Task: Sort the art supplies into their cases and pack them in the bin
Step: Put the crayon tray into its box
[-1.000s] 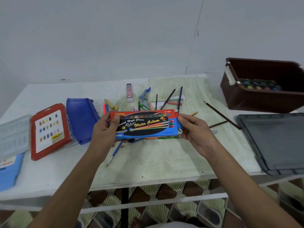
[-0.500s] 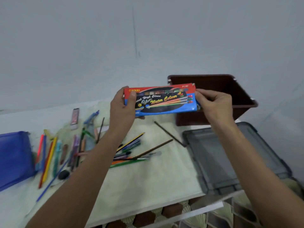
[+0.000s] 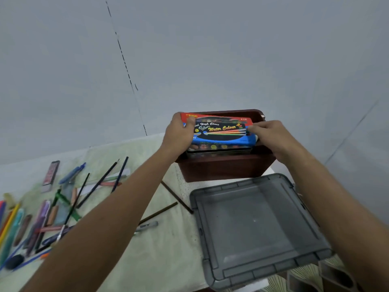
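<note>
Red-and-blue water colour box (image 3: 221, 129) sits over the brown bin (image 3: 227, 167), long axis left to right, face tilted toward the camera. Both arms reach forward: the left hand (image 3: 179, 134) grips its left end, the right hand (image 3: 268, 133) pinches its right end.

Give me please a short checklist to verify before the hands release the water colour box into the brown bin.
1. Left hand grips water colour box: ok.
2. Right hand grips its other end: ok.
3. Box is over the brown bin: ok.
4. Paint palette lies flat beneath: ok.
5. Box rests on the palette: cannot tell.
6. Grey lid is off the bin: ok.
</note>
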A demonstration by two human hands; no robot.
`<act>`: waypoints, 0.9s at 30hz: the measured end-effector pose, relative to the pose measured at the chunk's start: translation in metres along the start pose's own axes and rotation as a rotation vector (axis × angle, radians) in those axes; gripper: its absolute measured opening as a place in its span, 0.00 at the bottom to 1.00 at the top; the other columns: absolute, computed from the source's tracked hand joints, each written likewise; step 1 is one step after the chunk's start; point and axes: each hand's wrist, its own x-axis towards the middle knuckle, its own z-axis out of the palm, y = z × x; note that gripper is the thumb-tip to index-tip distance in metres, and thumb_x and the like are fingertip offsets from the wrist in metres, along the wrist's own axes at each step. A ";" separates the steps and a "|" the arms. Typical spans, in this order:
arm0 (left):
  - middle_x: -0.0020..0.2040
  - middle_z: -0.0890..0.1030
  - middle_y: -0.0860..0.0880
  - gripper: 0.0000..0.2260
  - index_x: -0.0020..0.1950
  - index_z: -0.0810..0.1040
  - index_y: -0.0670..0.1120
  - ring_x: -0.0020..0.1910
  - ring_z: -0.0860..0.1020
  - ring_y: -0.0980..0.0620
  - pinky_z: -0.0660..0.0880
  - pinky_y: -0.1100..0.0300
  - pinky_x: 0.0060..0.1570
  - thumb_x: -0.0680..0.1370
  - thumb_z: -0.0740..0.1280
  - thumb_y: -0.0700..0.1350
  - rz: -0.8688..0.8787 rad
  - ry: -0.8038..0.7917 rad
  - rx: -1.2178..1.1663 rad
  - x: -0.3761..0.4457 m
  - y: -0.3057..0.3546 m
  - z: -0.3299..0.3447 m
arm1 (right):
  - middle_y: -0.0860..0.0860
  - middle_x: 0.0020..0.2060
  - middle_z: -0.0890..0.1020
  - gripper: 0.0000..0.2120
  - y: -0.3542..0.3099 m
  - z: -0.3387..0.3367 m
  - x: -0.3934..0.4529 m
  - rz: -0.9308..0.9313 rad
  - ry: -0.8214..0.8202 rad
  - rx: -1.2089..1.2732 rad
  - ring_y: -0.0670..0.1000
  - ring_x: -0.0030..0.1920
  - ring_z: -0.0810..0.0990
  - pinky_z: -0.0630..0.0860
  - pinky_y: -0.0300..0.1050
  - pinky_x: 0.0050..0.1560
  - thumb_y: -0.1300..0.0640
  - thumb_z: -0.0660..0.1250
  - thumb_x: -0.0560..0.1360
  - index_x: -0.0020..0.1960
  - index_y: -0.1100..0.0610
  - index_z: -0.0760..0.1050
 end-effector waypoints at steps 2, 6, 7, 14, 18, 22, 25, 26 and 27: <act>0.49 0.80 0.45 0.14 0.58 0.71 0.44 0.41 0.82 0.47 0.82 0.47 0.40 0.79 0.62 0.53 -0.039 -0.113 0.188 0.006 0.001 0.002 | 0.55 0.51 0.82 0.08 0.008 -0.002 0.011 0.009 -0.040 -0.122 0.50 0.50 0.79 0.77 0.45 0.49 0.56 0.65 0.78 0.51 0.59 0.80; 0.45 0.77 0.48 0.12 0.52 0.73 0.42 0.45 0.77 0.48 0.72 0.58 0.38 0.77 0.68 0.49 -0.060 -0.250 0.539 0.016 0.003 0.000 | 0.56 0.52 0.81 0.13 0.015 -0.003 0.029 0.017 -0.123 -0.359 0.53 0.52 0.78 0.78 0.48 0.53 0.56 0.69 0.76 0.58 0.61 0.78; 0.48 0.76 0.47 0.18 0.58 0.70 0.41 0.48 0.76 0.48 0.72 0.59 0.39 0.76 0.69 0.51 -0.071 -0.280 0.608 0.018 0.004 0.000 | 0.56 0.52 0.81 0.14 0.016 -0.004 0.033 0.020 -0.138 -0.412 0.53 0.52 0.79 0.78 0.49 0.53 0.56 0.69 0.75 0.58 0.61 0.78; 0.43 0.80 0.48 0.18 0.51 0.75 0.43 0.42 0.80 0.49 0.77 0.56 0.44 0.72 0.74 0.55 -0.115 -0.557 0.963 0.034 0.008 0.013 | 0.56 0.47 0.80 0.12 0.021 0.001 0.044 0.049 -0.336 -0.804 0.54 0.45 0.77 0.70 0.44 0.43 0.55 0.72 0.73 0.52 0.60 0.77; 0.48 0.80 0.47 0.15 0.55 0.76 0.45 0.44 0.79 0.48 0.75 0.58 0.44 0.73 0.73 0.51 -0.148 -0.611 1.044 0.037 0.010 0.020 | 0.55 0.49 0.79 0.16 0.022 0.004 0.051 0.073 -0.387 -0.840 0.54 0.48 0.77 0.71 0.45 0.47 0.55 0.72 0.73 0.57 0.61 0.76; 0.53 0.80 0.45 0.16 0.61 0.76 0.41 0.51 0.78 0.47 0.75 0.57 0.50 0.76 0.69 0.47 -0.133 -0.624 1.134 0.039 0.003 0.033 | 0.55 0.50 0.79 0.16 0.023 0.007 0.059 0.105 -0.467 -0.911 0.55 0.51 0.78 0.74 0.46 0.52 0.56 0.70 0.74 0.60 0.62 0.75; 0.54 0.78 0.45 0.17 0.64 0.74 0.42 0.50 0.76 0.48 0.73 0.58 0.50 0.77 0.67 0.45 -0.148 -0.601 1.123 0.038 -0.003 0.038 | 0.56 0.53 0.80 0.17 0.026 0.012 0.065 0.108 -0.543 -0.992 0.56 0.52 0.79 0.76 0.49 0.57 0.57 0.68 0.74 0.61 0.60 0.76; 0.55 0.77 0.44 0.17 0.65 0.73 0.42 0.51 0.76 0.47 0.73 0.58 0.51 0.77 0.67 0.45 -0.148 -0.591 1.114 0.038 -0.005 0.040 | 0.56 0.53 0.80 0.16 0.027 0.013 0.066 0.105 -0.569 -1.014 0.57 0.52 0.79 0.77 0.49 0.58 0.58 0.68 0.74 0.61 0.60 0.76; 0.57 0.77 0.44 0.18 0.66 0.73 0.42 0.54 0.76 0.47 0.73 0.57 0.53 0.77 0.67 0.45 -0.153 -0.587 1.109 0.038 -0.007 0.042 | 0.57 0.54 0.80 0.16 0.027 0.015 0.067 0.105 -0.590 -1.030 0.57 0.53 0.80 0.77 0.50 0.58 0.58 0.67 0.74 0.61 0.61 0.77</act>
